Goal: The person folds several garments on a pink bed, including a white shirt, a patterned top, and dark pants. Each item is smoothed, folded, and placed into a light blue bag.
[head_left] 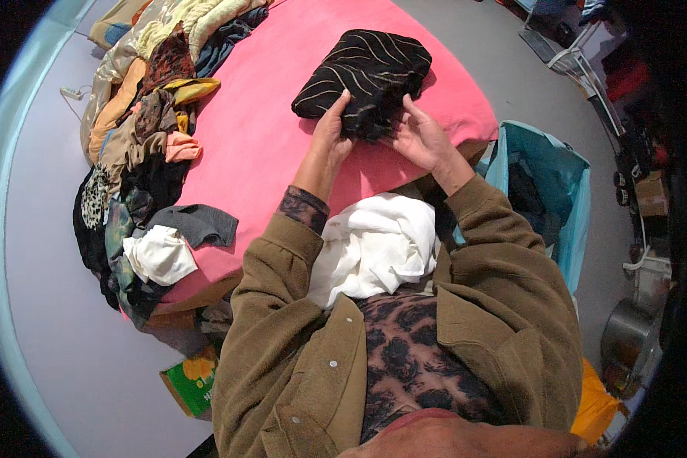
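A rumpled clothes heap [141, 141] lies along the pink-covered desk [248, 130]. The left hand [330, 136] has its grip on a folded black cloth [366, 72], wavy-lined, over the desk; crumpled white fabric [378, 244] sits nearer the body. The right hand [426, 141] pinches the cloth's near edge. Rightmost, a boxy blue bag [569, 179] gapes.

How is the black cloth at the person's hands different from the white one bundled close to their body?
The black cloth has thin pale wavy lines; the white cloth looks plain. The black cloth forms a mostly flat, folded bundle, while the white cloth is a loose, rumpled heap. The left hand and right hand are at the black cloth; neither touches the white cloth. Both are soft fabric.
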A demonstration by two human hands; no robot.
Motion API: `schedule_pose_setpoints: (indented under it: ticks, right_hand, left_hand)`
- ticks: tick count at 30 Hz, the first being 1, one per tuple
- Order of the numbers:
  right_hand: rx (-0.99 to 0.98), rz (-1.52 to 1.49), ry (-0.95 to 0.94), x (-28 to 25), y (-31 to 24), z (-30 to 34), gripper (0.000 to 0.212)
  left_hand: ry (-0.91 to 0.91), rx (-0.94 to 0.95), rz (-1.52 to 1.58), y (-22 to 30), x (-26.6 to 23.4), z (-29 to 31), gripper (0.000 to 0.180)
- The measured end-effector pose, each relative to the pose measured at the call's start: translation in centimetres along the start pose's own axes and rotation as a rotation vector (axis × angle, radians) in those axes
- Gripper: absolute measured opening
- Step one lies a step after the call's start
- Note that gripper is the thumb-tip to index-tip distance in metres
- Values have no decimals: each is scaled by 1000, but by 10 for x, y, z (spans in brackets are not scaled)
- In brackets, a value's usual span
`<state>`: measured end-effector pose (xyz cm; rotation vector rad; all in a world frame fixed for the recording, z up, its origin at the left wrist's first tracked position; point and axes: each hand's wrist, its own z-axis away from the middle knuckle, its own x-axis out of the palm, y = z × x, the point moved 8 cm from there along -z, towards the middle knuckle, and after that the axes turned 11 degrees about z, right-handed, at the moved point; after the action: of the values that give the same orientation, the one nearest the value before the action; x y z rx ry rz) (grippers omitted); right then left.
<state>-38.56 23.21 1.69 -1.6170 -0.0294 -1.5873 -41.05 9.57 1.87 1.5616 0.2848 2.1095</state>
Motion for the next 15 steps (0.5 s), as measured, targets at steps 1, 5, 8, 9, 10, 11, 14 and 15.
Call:
schedule_pose_setpoints:
  ticks: [1, 5, 8, 9, 10, 11, 14, 15]
  right_hand:
    - [-1, -111, -144, 12, 1, 2, 56]
    - [10, -214, -56, 3, 11, 2, 66]
    - [-218, -436, -358, 15, 0, 10, 73]
    - [-173, -72, -68, -5, 9, 5, 82]
    - [-70, -153, -187, 4, 19, 1, 87]
    - [54, -225, -211, 7, 30, -1, 92]
    - [125, -158, -285, 22, 43, 1, 88]
    - [182, -126, -151, 17, 50, -1, 80]
  left_hand:
    - [34, -8, 9, 0, -2, -1, 33]
    - [-175, -71, 72, 35, -3, 42, 35]
    - [-135, -84, -207, 62, -47, 118, 46]
    - [-9, -169, -297, 69, -70, 137, 49]
    - [40, -158, -444, 80, -85, 157, 50]
    - [207, -154, -612, 89, -107, 178, 51]
    - [241, -75, -765, 94, -110, 212, 51]
    - [338, -59, -751, 95, -111, 224, 51]
